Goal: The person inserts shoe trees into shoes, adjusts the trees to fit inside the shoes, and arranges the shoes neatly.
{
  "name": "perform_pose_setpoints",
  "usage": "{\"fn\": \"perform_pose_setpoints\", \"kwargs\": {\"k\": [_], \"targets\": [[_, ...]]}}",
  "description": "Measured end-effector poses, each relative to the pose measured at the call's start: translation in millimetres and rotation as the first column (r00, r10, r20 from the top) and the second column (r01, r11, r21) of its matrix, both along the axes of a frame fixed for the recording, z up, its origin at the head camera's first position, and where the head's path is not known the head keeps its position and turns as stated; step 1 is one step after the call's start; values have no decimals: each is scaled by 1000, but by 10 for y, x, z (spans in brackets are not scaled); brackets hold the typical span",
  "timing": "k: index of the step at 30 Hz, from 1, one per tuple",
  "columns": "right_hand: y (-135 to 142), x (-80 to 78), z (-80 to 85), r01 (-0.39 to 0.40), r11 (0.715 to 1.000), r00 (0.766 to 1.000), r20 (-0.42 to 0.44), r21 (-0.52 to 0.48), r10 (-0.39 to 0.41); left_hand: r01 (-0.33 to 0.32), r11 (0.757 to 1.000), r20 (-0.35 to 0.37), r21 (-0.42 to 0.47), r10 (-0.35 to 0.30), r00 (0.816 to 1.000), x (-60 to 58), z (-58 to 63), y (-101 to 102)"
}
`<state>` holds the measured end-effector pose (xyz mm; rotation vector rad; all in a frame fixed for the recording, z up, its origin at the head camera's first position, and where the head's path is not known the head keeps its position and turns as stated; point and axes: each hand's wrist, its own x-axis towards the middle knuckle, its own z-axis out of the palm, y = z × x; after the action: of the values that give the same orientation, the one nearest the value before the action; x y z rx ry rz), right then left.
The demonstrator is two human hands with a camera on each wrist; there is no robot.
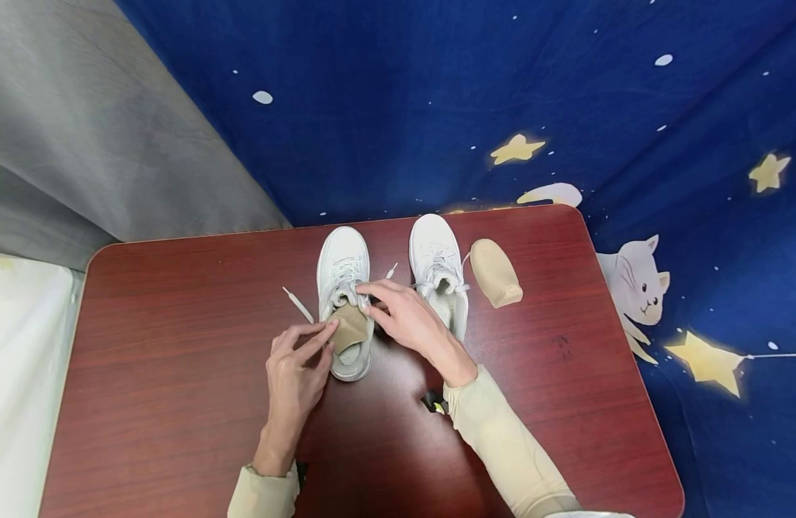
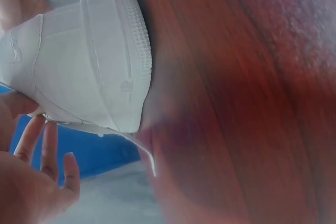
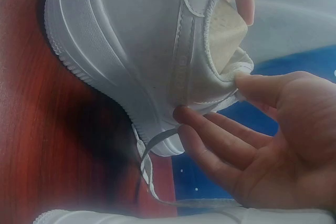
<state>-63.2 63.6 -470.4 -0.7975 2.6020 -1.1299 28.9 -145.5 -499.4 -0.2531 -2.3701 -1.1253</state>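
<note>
A white sneaker (image 1: pixel 338 249) stands toe-away on the table, its laces loose. Out of its opening pokes a tan, cardboard-like shoe insert (image 1: pixel 349 328), its front part hidden inside. My left hand (image 1: pixel 294 374) pinches the insert's left edge between thumb and fingers. On the other side, my right hand (image 1: pixel 407 316) grips the sneaker's collar near the tongue. In the right wrist view the thumb is at the rim and the other fingers lie along the sneaker's outer side (image 3: pixel 136 35). The left wrist view shows the left fingertips right at the shoe's upper edge.
A second white sneaker (image 1: pixel 431 234) stands to the right, partly behind my right hand. Beside it lies another tan insert (image 1: pixel 491 270), rounded at one end. White lace ends (image 1: pixel 298 304) stick out over the red-brown table (image 1: pixel 177 360). Curtains hang behind the table's far edge.
</note>
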Motion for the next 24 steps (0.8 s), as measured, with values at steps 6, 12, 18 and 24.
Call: {"fn": "perform_pose_setpoints", "kwargs": {"k": [6, 12, 18, 24], "targets": [[-2, -3, -5, 6, 1000, 1000, -6, -6, -6, -41, 999, 28, 18, 40, 999, -18, 9, 34], [-4, -1, -13, 2, 1000, 1000, -5, -18, -3, -89, 996, 14, 5, 89, 996, -35, 17, 68], [-4, 2, -15, 4, 1000, 1000, -10, -18, -4, -85, 996, 3, 7, 85, 996, -40, 13, 76], [-4, 0, -10, 8, 1000, 1000, -6, -11, -8, -79, 997, 3, 2, 79, 997, -65, 30, 73]]}}
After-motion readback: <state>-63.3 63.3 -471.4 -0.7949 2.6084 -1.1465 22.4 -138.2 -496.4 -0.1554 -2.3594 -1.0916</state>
